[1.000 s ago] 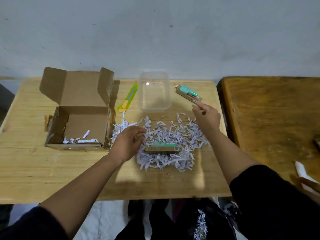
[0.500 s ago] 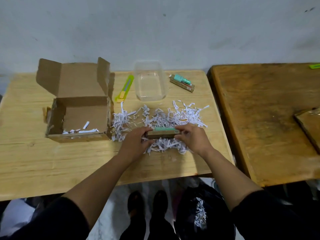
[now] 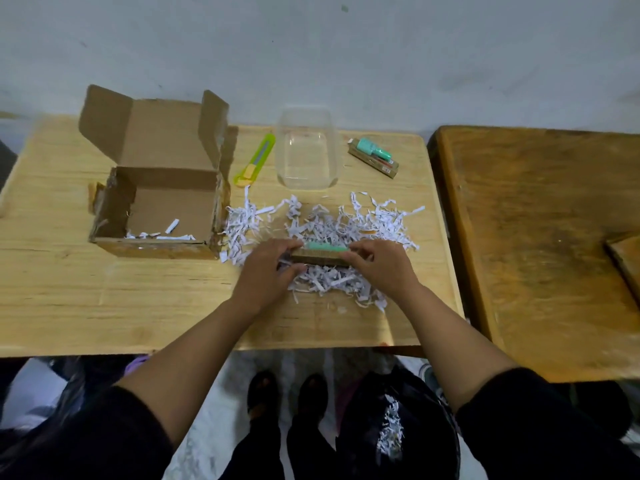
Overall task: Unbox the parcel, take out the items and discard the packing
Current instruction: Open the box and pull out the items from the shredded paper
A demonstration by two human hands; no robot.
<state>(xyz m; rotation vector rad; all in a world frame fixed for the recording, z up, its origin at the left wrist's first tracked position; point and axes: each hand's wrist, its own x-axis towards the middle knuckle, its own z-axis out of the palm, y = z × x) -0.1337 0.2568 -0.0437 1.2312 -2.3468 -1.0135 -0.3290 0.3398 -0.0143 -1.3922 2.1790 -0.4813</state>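
Note:
A small brown carton with a teal item in it (image 3: 320,255) rests on a heap of white shredded paper (image 3: 322,223) in the middle of the light wooden table (image 3: 104,299). My left hand (image 3: 266,271) grips its left end and my right hand (image 3: 382,268) grips its right end. The open cardboard parcel box (image 3: 156,188) stands to the left, with a few paper shreds on its floor. A second, similar carton with a teal item (image 3: 374,157) lies at the back right of the table.
A clear plastic tub (image 3: 306,150) stands behind the shreds, with a yellow-green box cutter (image 3: 255,160) to its left. A darker wooden table (image 3: 536,244) adjoins on the right. A black bag holding shreds (image 3: 391,427) sits on the floor by my feet.
My right hand left the far carton at the back right and came down onto the near carton's right end. My left hand closed on its left end. Both hands now hold it.

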